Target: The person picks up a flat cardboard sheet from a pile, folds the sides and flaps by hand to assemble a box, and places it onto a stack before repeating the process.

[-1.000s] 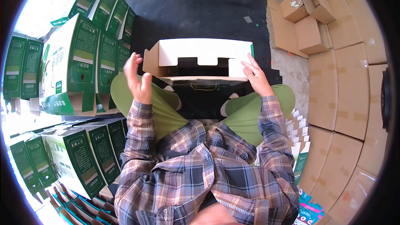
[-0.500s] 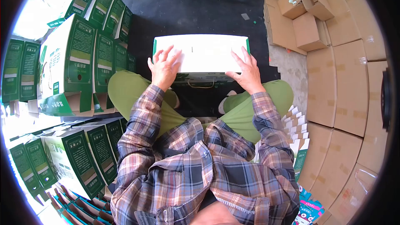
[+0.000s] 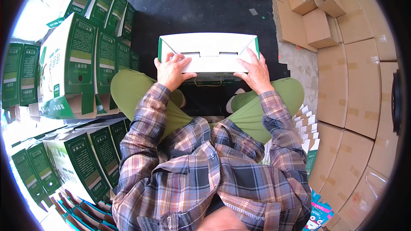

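A white carton (image 3: 209, 63) with green side edges stands between my knees, its white flapped face turned up. Two dark slots show along the seam between its flaps. My left hand (image 3: 172, 70) grips the near left part, fingers over the flap and thumb along the front edge. At the near right corner, my right hand (image 3: 255, 72) holds the carton the same way, with its fingers partly spread. A cord handle (image 3: 208, 82) hangs on the carton's shaded front side, which is mostly hidden from above.
Green-and-white cartons (image 3: 81, 60) stand stacked on the left, with more cartons (image 3: 81, 162) below them. Brown cardboard boxes (image 3: 332, 85) line the right side. Open brown boxes (image 3: 319, 28) lie at the back right. A black mat (image 3: 201, 8) covers the floor ahead.
The carton's flaps have sunk inward, and slots and creases now show on its upper face. My left hand has moved slightly right and down, its thumb now at the front edge.
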Demonstrator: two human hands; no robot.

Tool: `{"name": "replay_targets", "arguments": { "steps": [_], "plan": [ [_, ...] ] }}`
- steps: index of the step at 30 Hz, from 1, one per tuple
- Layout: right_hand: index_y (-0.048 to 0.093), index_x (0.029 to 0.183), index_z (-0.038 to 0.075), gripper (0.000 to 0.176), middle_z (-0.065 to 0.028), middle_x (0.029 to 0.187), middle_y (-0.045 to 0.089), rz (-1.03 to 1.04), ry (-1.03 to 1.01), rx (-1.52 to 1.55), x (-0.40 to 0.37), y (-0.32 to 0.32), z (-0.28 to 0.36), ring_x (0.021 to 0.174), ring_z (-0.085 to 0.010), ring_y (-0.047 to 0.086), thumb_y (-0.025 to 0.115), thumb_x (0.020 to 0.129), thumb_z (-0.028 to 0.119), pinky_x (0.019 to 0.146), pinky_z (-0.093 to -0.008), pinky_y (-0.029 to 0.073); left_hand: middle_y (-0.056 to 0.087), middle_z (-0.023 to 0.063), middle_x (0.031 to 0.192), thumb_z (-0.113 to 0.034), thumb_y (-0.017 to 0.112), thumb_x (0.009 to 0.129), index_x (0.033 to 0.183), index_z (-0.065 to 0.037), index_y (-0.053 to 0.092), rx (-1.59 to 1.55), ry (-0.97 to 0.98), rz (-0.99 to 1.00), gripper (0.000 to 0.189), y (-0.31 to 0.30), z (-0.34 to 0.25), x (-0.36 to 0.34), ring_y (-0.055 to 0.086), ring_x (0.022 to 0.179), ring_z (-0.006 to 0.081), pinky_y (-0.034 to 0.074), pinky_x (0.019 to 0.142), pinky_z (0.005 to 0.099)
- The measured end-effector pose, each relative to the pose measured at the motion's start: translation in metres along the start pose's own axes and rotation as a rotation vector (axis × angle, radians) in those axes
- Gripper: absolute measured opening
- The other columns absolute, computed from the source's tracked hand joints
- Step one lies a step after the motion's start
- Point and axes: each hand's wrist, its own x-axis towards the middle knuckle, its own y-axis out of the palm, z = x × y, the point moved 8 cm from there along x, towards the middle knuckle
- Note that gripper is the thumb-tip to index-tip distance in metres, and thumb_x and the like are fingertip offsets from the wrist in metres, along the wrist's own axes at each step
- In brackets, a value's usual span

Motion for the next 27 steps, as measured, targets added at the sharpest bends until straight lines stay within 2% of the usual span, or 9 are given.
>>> {"name": "replay_targets", "arguments": {
  "steps": [5, 6, 7, 8, 11, 15, 20, 24, 27],
  "plan": [
    [0.057, 0.120, 0.015, 0.054, -0.0133, 0.137, 0.039, -0.052, 0.094, 0.185, 0.000, -0.010, -0.011, 0.122, -0.0369, 0.039, 0.074, 0.072, 0.034, 0.095, -0.0431, 0.041, 0.049, 0.0056, 0.122, -0.036, 0.075, 0.069, 0.123, -0.019, 0.055, -0.207, -0.081, -0.320, 0.060, -0.030, 0.012, -0.010, 0.041, 0.115, 0.0271, 0.034, 0.095, 0.0521],
    [0.052, 0.125, 0.013, 0.053, -0.0141, 0.134, 0.041, -0.202, 0.148, 0.344, 0.001, -0.017, -0.029, 0.118, -0.0322, 0.044, 0.070, 0.077, 0.030, 0.095, -0.0393, 0.041, 0.049, 0.0112, 0.121, -0.028, 0.073, 0.073, 0.127, -0.014, 0.051, -0.209, -0.149, -0.397, 0.060, -0.032, 0.027, -0.011, 0.043, 0.113, 0.0279, 0.038, 0.094, 0.0384],
    [0.048, 0.130, 0.011, 0.053, -0.0149, 0.132, 0.044, -0.353, 0.201, 0.503, 0.001, -0.021, -0.050, 0.115, -0.0275, 0.048, 0.065, 0.083, 0.026, 0.096, -0.0355, 0.041, 0.049, 0.0120, 0.120, -0.029, 0.071, 0.076, 0.128, -0.012, 0.050, -0.325, -0.218, -0.498, 0.059, -0.029, 0.052, -0.010, 0.046, 0.109, 0.0279, 0.040, 0.092, 0.0381],
    [0.050, 0.126, 0.008, 0.045, -0.0121, 0.115, 0.056, -0.374, 0.431, 0.618, -0.001, -0.004, -0.084, 0.104, -0.0269, 0.056, 0.054, 0.090, 0.033, 0.091, -0.0345, 0.043, 0.049, 0.0128, 0.120, -0.031, 0.069, 0.079, 0.129, -0.011, 0.049, -0.443, -0.289, -0.597, 0.058, -0.023, 0.081, -0.008, 0.049, 0.106, 0.0278, 0.042, 0.089, 0.0378],
    [0.051, 0.126, 0.009, 0.048, -0.0085, 0.106, 0.062, 0.096, 0.874, 1.073, -0.011, 0.035, -0.107, 0.085, -0.0172, 0.063, 0.040, 0.095, 0.045, 0.069, -0.0339, 0.053, 0.055, 0.0105, 0.119, -0.039, 0.050, 0.094, 0.128, -0.004, 0.049, -1.237, -0.636, -0.515, 0.048, 0.030, 0.139, 0.005, 0.053, 0.103, 0.0166, 0.042, 0.089, 0.0284],
    [0.054, 0.122, 0.002, 0.051, -0.0106, 0.110, 0.062, 0.249, 0.865, 1.141, -0.020, 0.116, -0.141, 0.100, -0.0181, 0.059, 0.044, 0.093, 0.043, 0.084, -0.0318, 0.046, 0.059, 0.0106, 0.118, -0.050, 0.038, 0.095, 0.124, 0.001, 0.051, -1.679, -0.802, 0.094, 0.059, 0.107, 0.132, 0.005, 0.056, 0.106, 0.0199, 0.044, 0.089, 0.0310],
    [0.056, 0.120, 0.001, 0.047, -0.0096, 0.112, 0.062, 0.129, 0.823, 1.187, -0.012, 0.067, -0.126, 0.101, -0.0166, 0.058, 0.047, 0.093, 0.038, 0.086, -0.0299, 0.044, 0.057, 0.0113, 0.120, -0.042, 0.040, 0.097, 0.118, -0.001, 0.055, -1.942, -0.709, 0.070, 0.048, 0.069, 0.101, 0.007, 0.055, 0.107, 0.0201, 0.044, 0.090, 0.0314],
    [0.058, 0.115, 0.002, 0.042, -0.0077, 0.106, 0.063, -0.147, 0.736, 1.424, -0.003, 0.031, -0.126, 0.094, -0.0163, 0.059, 0.047, 0.094, 0.038, 0.084, -0.0278, 0.044, 0.056, 0.0111, 0.114, -0.029, 0.043, 0.096, 0.090, -0.003, 0.060, -1.847, -0.367, -0.259, 0.032, 0.024, 0.107, 0.011, 0.054, 0.102, 0.0205, 0.042, 0.088, 0.0343],
    [0.061, 0.100, 0.009, 0.039, -0.0026, 0.094, 0.063, -0.259, 0.781, 1.484, -0.010, 0.026, -0.135, 0.089, -0.0144, 0.059, 0.055, 0.088, 0.046, 0.077, -0.0324, 0.045, 0.054, 0.0102, 0.120, -0.041, 0.042, 0.095, 0.100, -0.008, 0.059, -1.898, -0.421, -0.270, 0.037, 0.026, 0.113, 0.006, 0.052, 0.104, 0.0215, 0.037, 0.091, 0.0442]
  ]
}}
